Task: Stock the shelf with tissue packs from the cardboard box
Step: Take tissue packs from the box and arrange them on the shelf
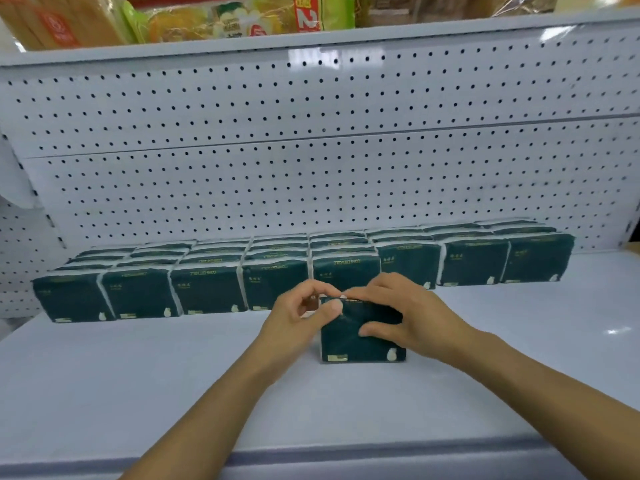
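Observation:
A dark green tissue pack (349, 344) stands upright on the white shelf (145, 382), in front of the row. My left hand (299, 320) pinches its upper left corner with thumb and fingertips. My right hand (401, 313) grips it from the top right, fingers over the top edge and thumb on its front face. Behind it, several rows of identical dark green tissue packs (207, 289) line the back of the shelf against the pegboard. The cardboard box is out of view.
A white pegboard back panel (311, 168) rises behind the packs. The shelf above (311, 43) carries bagged goods (207, 19) in yellow, green and orange wrappers. The shelf's front edge (311, 459) runs along the bottom of the view.

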The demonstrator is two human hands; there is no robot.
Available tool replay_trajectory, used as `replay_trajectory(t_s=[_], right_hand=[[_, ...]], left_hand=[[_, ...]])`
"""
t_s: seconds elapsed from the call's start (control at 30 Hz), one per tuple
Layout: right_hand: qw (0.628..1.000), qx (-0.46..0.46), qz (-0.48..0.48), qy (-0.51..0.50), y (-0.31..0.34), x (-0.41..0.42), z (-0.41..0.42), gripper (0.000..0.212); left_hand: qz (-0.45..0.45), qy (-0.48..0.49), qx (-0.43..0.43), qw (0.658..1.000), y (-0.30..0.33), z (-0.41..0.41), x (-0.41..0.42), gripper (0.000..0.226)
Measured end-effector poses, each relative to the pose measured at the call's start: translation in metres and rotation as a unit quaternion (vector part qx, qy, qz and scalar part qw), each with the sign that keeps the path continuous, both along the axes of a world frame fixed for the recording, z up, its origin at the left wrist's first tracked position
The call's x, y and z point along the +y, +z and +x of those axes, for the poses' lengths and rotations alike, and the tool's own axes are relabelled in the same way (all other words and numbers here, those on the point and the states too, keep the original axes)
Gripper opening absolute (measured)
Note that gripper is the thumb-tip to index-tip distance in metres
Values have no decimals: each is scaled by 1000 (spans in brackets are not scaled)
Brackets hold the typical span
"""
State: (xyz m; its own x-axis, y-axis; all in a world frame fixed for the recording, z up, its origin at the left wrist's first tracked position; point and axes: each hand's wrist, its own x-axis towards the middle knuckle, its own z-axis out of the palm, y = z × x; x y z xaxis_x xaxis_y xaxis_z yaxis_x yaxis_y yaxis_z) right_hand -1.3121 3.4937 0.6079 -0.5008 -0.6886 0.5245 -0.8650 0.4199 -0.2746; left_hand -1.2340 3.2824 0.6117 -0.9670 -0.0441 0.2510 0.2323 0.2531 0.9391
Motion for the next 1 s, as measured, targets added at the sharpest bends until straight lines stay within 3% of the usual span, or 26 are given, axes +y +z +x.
replay_trajectory(t_s=[0.1,0.2,0.3,0.43,0.67,1.0], right_hand=[[996,78,-2,-40,-8,42,-16,53],[987,125,-4,-104,-12,72,-36,55],[980,147,-18,-132,-15,80,-51,54],[978,160,-31,-130,-21,74,-70,52],[974,193,-20,-118,-24,61,-97,47],[974,170,16,-146,-21,56,-101,49]], left_hand=[[-149,85,121,978,2,-13,14,18],[-384,168,224,880,0,-37,20,51],[-573,176,170,782,-4,-59,25,79],[-665,191,92,716,-6,-74,23,88],[-661,199,93,717,-11,-82,22,86],[-667,202,92,711,-11,-86,22,83]])
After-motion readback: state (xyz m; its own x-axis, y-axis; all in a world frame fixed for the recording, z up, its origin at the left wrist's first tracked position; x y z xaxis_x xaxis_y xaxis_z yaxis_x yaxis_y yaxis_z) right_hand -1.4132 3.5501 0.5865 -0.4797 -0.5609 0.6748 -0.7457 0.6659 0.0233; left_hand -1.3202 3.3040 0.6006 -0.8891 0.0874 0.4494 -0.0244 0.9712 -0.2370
